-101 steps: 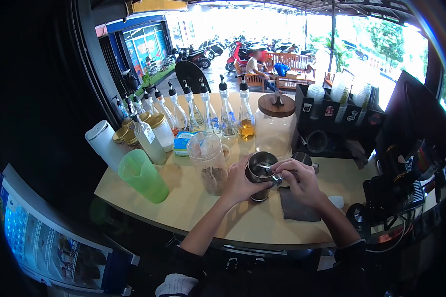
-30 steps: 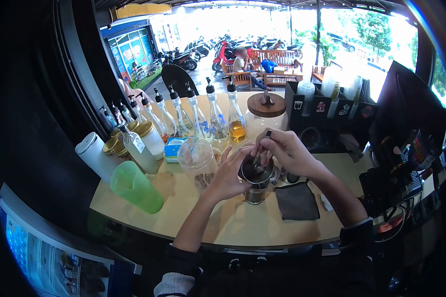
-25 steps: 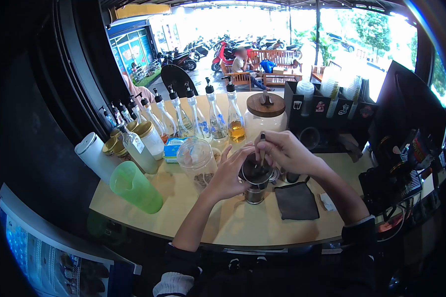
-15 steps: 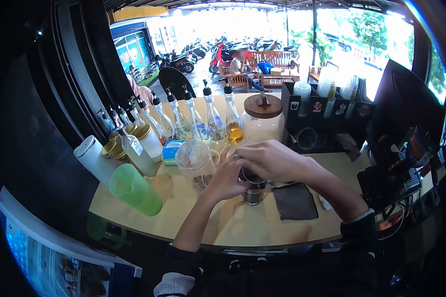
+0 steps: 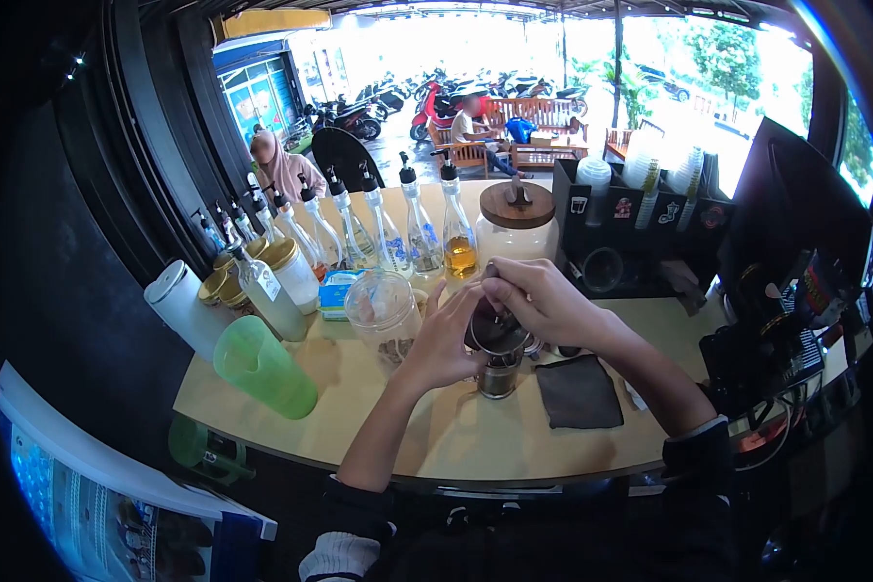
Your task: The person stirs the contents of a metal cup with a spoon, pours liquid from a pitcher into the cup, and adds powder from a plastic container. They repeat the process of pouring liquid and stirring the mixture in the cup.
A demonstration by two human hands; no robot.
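My left hand is curled round the side of a clear cup with dark contents on the counter. Beneath it shows a shiny metal-looking base. My right hand is closed above the cup's rim, pinching a thin, dark-handled utensil whose lower end goes down into the cup. Its exact kind cannot be made out. Just left of my left hand stands an open clear jar with brown pieces at its bottom. A folded dark cloth lies to the right of the cup.
Several pump bottles line the counter's back edge, beside a wooden-lidded jar. A green pitcher stands at the left. A black cup holder and a dark screen rise at the right. A person is beyond the counter.
My right hand has shifted slightly and turned, so the cup's dark inside and the utensil show more. The person in a pink head covering has come further into view at the left.
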